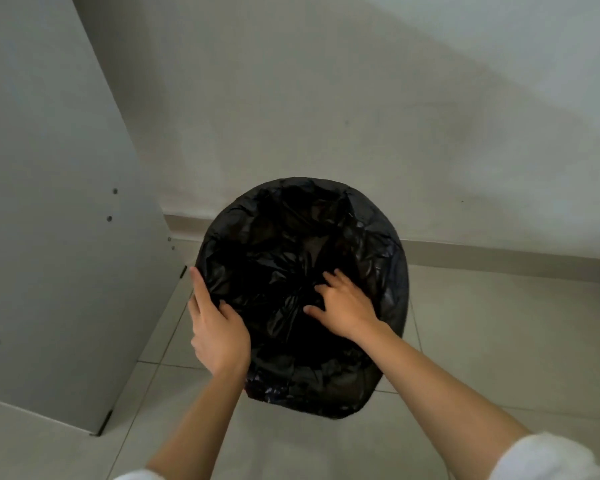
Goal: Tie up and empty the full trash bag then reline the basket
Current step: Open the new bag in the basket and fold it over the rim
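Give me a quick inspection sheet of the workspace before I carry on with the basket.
Surface: pale tiled floor, bare where visible.
Job's things: black bag lines the basket, draped over its rim; contents too dark to tell.
Clutter: nothing seen.
Grippers: left hand grips the bag at the near-left rim; right hand pressed flat inside, fingers spread.
Cables: nothing seen.
Surroundings: grey wall behind; grey panel at left.

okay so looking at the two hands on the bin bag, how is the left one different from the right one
The left hand sits at the rim of the black bag, fingers down its outside and thumb hooked over the edge. The right hand reaches inside the opening, fingers spread on the crumpled plastic. Both touch the bag, bare-forearmed with white sleeves pushed up.
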`<state>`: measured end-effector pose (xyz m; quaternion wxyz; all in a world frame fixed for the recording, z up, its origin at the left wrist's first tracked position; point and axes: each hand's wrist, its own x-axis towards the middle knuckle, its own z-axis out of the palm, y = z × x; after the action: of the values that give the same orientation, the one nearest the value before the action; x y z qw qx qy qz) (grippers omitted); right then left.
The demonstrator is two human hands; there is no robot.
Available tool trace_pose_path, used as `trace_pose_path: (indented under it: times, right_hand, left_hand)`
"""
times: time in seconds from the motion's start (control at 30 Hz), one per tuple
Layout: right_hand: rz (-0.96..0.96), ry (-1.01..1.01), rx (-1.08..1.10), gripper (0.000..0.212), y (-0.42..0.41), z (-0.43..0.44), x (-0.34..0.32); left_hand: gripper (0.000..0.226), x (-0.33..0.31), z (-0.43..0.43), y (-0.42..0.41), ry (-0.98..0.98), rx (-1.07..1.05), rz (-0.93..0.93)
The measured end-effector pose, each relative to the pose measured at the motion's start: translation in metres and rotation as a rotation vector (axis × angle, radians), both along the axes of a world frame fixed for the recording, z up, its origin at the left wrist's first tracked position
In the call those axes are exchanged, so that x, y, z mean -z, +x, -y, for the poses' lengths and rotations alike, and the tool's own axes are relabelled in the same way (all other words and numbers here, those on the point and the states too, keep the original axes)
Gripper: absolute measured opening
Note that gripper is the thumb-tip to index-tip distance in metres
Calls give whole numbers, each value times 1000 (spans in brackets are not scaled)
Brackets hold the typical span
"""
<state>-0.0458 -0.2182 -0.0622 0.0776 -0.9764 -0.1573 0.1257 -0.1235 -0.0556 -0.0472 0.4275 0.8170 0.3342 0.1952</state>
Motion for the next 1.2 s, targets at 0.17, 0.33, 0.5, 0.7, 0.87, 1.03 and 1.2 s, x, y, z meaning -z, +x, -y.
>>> trace_pose_path:
  times: [0.17, 0.33, 0.5, 0.7, 0.87, 1.03, 1.2]
  right_hand:
    - [498, 69, -32, 32, -9, 7, -16]
    - [657, 294, 233, 38, -28, 30, -5]
    - [476, 491, 328, 53, -40, 36, 9]
    - [108, 931, 582, 52, -45, 16, 4]
    - [22, 1251, 760, 77, -57, -8, 6]
    - [-15, 1276, 686, 104, -70, -26, 19]
    - [129, 1095, 786, 36, -57, -35, 22]
  left_hand:
    - [67, -11, 15, 23, -154, 18, -111]
    - [69, -21, 23, 34, -314, 39, -162]
    - [79, -19, 17, 29, -443, 65, -129]
    - [92, -27, 2, 15, -800, 330, -1]
    - [84, -15, 3, -4, -800, 483, -21]
    - [46, 15, 8, -26, -781, 354, 21]
    - [45, 26, 15, -28, -872, 224, -67]
